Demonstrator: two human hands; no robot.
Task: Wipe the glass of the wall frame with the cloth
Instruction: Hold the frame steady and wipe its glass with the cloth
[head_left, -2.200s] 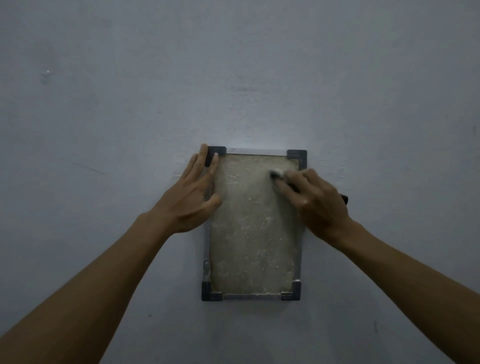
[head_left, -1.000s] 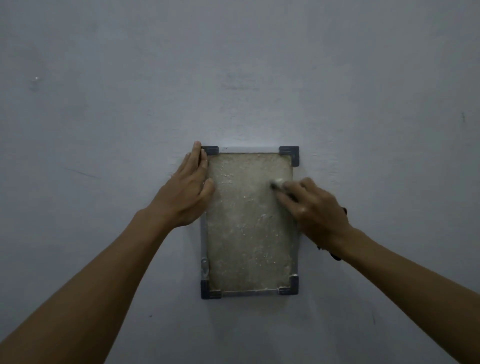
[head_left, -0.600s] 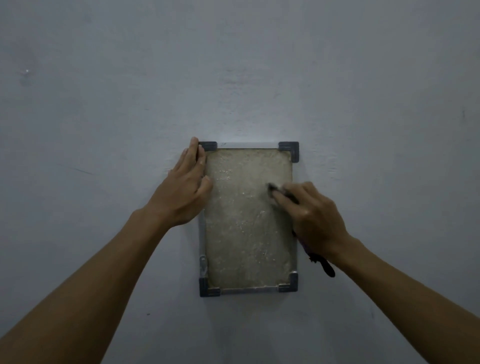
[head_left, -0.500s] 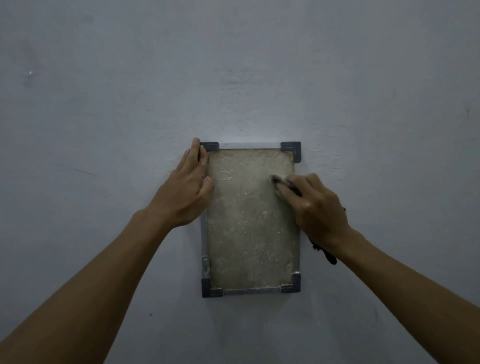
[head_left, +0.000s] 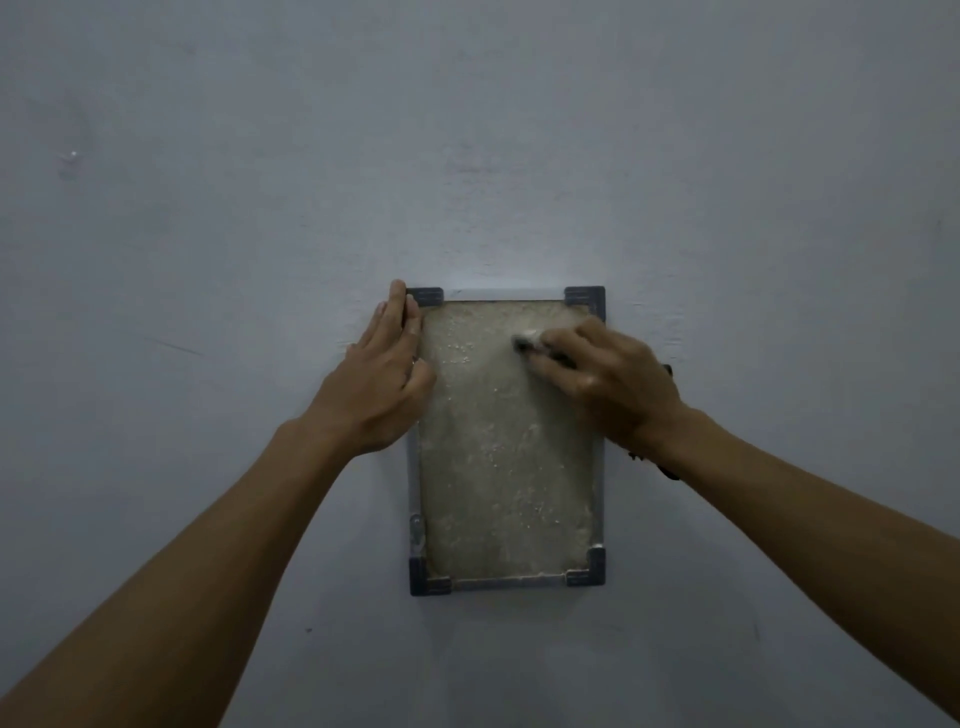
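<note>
A small upright wall frame with dark corner pieces hangs on the wall; its glass is dusty and speckled white. My left hand lies flat against the frame's upper left edge, fingers together and pointing up. My right hand presses a small dark cloth with a pale tip against the upper part of the glass. Most of the cloth is hidden under my fingers; a dark end of it shows below my right wrist.
The plain grey painted wall fills the whole view around the frame. A small pale mark sits at the upper left of the wall.
My right hand with the cloth has slid down the glass and back up, and now sits higher and further left near the top. My left hand has stayed on the frame's left edge.
</note>
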